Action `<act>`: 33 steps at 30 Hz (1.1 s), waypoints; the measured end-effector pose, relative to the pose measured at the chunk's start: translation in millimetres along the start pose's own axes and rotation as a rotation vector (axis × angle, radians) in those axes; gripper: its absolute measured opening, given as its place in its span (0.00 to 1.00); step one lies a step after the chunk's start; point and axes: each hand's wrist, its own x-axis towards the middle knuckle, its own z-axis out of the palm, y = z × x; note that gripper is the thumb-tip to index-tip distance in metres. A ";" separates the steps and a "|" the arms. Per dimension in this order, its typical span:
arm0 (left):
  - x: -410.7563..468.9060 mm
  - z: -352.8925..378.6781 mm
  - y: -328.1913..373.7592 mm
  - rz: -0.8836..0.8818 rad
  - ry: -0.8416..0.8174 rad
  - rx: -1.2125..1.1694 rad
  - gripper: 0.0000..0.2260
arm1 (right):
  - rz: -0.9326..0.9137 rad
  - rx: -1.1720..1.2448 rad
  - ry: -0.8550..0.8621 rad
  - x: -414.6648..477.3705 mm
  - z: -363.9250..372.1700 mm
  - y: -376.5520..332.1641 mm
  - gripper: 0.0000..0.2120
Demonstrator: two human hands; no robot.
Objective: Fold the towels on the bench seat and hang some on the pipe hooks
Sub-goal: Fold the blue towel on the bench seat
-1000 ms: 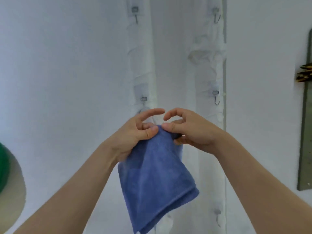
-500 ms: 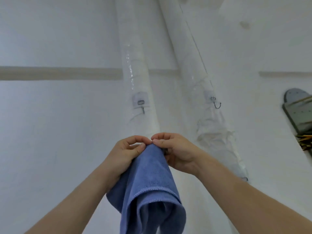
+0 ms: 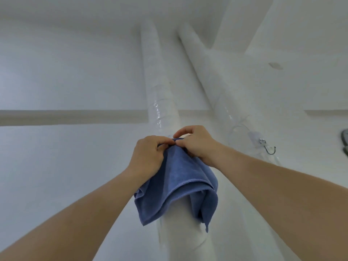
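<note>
Both hands have risen along the wrapped pipe (image 3: 160, 95) since half a second ago. The small hook pad that showed on it above the fingers is now hidden behind them, and the view has tipped further up toward the ceiling.

The left hand (image 3: 148, 155) and right hand (image 3: 195, 144) meet in front of the wrapped pipe, knuckles nearly touching. Each is clamped on the top of the blue towel (image 3: 177, 189): the left hand's fingers and thumb are curled over the bunched upper edge, and the right hand pinches the same peak from the other side. Whether the cloth has caught on anything behind the fingers cannot be told.

From that pinched peak the blue towel hangs down against the front of the wrapped pipe, draped in loose folds. A stitched hem curves across it, one corner falls to the left of the pipe and another to the right.

To the right of the wrapped pipe a second pipe (image 3: 212, 76) runs up at a slant, well apart at hand height. It carries a clear adhesive pad (image 3: 254, 137) with a bare metal hook (image 3: 270, 148). A pale ledge (image 3: 66, 117) crosses the wall to the left of the wrapped pipe. Far to its right, past the second pipe, a grey object (image 3: 345, 142) is cut off by the frame edge.
</note>
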 end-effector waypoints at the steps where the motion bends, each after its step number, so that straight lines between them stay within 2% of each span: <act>1: 1.2 2.7 -6.3 0.011 -0.020 0.086 0.15 | -0.075 -0.145 0.025 3.4 4.1 5.1 0.06; 3: -2.5 11.6 -20.2 0.003 -0.026 0.205 0.16 | -0.158 -0.288 0.053 6.3 13.8 18.7 0.08; 7: -25.2 34.5 -26.3 -0.066 0.024 0.185 0.16 | -0.142 -0.141 0.116 0.8 19.0 35.8 0.06; 10: -38.7 41.9 -18.3 -0.123 0.032 -0.002 0.12 | -0.092 -0.026 0.074 -5.6 17.3 44.8 0.03; 12: -46.5 40.8 -9.9 -0.206 0.016 -0.069 0.08 | -0.059 0.033 0.029 -15.0 18.3 49.8 0.08; 14: -51.3 40.5 -5.2 -0.222 -0.003 0.091 0.11 | -0.066 0.101 -0.007 -24.2 19.5 53.2 0.12; 15: -53.9 38.7 -1.9 -0.227 -0.012 0.190 0.08 | -0.073 0.085 -0.022 -29.5 20.1 52.8 0.08; 16: -56.1 35.2 1.8 -0.231 -0.026 0.294 0.06 | -0.087 0.050 -0.043 -33.5 19.4 52.5 0.09; 18: -63.0 30.3 2.5 -0.163 -0.079 0.387 0.18 | -0.153 -0.137 -0.031 -40.4 19.1 55.5 0.15; 20: -72.2 28.8 5.2 -0.060 -0.102 0.423 0.21 | -0.185 -0.336 -0.084 -54.0 18.7 51.3 0.08; 21: -78.2 30.4 5.4 -0.045 -0.097 0.410 0.19 | -0.196 -0.438 -0.128 -62.2 18.5 50.0 0.05; 24: -103.0 33.8 11.2 -0.025 -0.087 0.364 0.10 | -0.237 -0.800 -0.192 -83.1 14.3 45.3 0.11; 25: -111.2 32.6 12.3 -0.080 -0.109 0.288 0.11 | -0.284 -0.819 -0.207 -89.6 11.6 43.4 0.11; 27: -122.0 27.5 15.5 -0.169 -0.168 0.081 0.22 | -0.316 -0.754 -0.256 -98.0 2.8 37.2 0.09; 29: -127.0 18.1 17.8 -0.156 -0.192 -0.008 0.24 | -0.268 -0.734 -0.319 -102.6 -8.4 34.2 0.11; 31: -133.2 9.1 19.1 -0.138 -0.154 -0.033 0.25 | -0.233 -0.758 -0.389 -108.7 -20.2 34.2 0.17; 33: -148.9 2.3 22.7 -0.252 -0.061 -0.055 0.27 | -0.193 -0.716 -0.411 -120.5 -31.3 34.6 0.20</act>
